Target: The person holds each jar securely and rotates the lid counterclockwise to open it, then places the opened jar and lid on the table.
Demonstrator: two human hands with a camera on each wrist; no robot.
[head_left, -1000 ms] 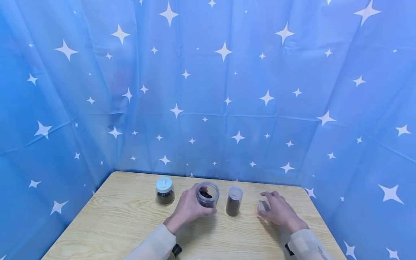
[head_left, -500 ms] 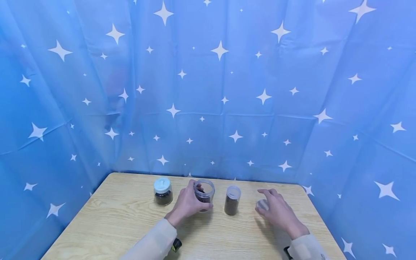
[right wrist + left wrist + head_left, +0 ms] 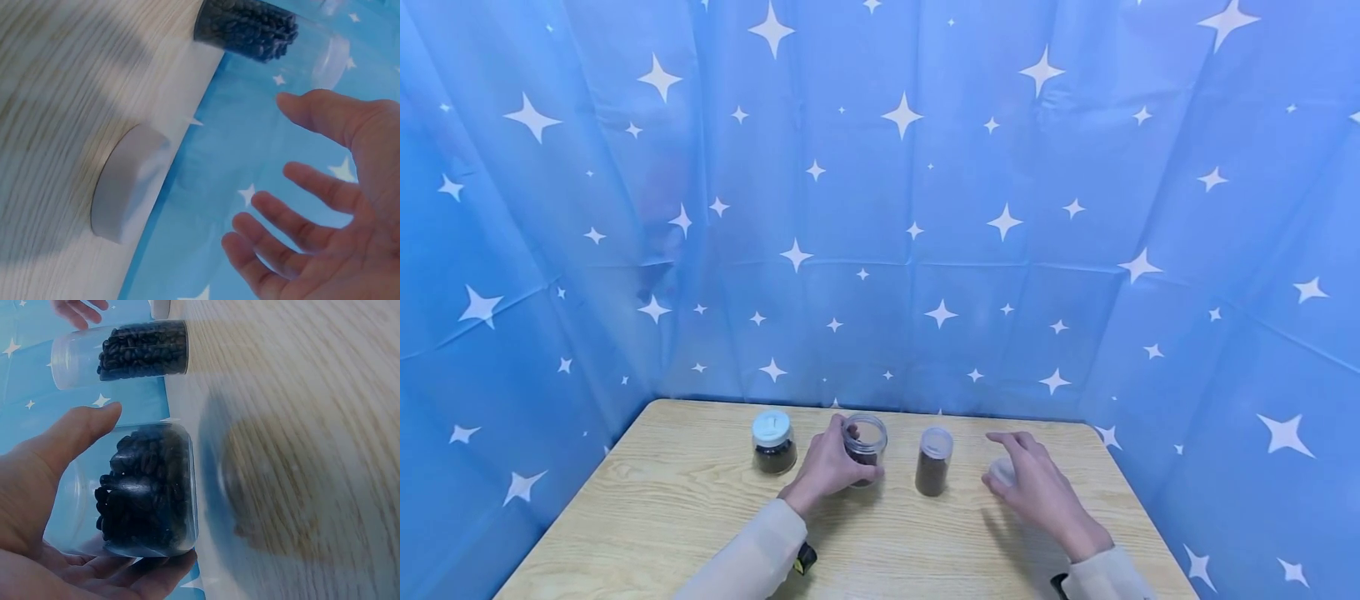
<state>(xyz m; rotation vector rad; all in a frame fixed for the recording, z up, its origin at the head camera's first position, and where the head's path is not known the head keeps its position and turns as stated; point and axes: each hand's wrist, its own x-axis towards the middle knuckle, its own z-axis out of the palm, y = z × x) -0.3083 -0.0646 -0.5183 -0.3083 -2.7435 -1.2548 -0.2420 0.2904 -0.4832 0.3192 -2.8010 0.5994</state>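
My left hand (image 3: pixel 831 465) holds an open clear jar (image 3: pixel 867 458) round its side, thumb on the near side and fingers behind. Dark coffee beans (image 3: pixel 147 487) fill much of this jar, as the left wrist view shows. My right hand (image 3: pixel 1037 490) hovers over a round white lid (image 3: pixel 1002 472). In the right wrist view its fingers (image 3: pixel 284 228) are spread and apart from the lid (image 3: pixel 130 184), which lies on the table. Between the hands stands a tall clear canister (image 3: pixel 933 471) with a translucent cap and dark beans inside.
A small jar (image 3: pixel 774 454) with a pale blue lid and dark contents stands left of my left hand. The wooden table (image 3: pixel 685 500) ends at the back against a blue curtain (image 3: pixel 880 208) with white stars.
My left hand has brought the open jar slightly left. My right hand has risen from the lid, which stays on the table. The head view has shifted a little.
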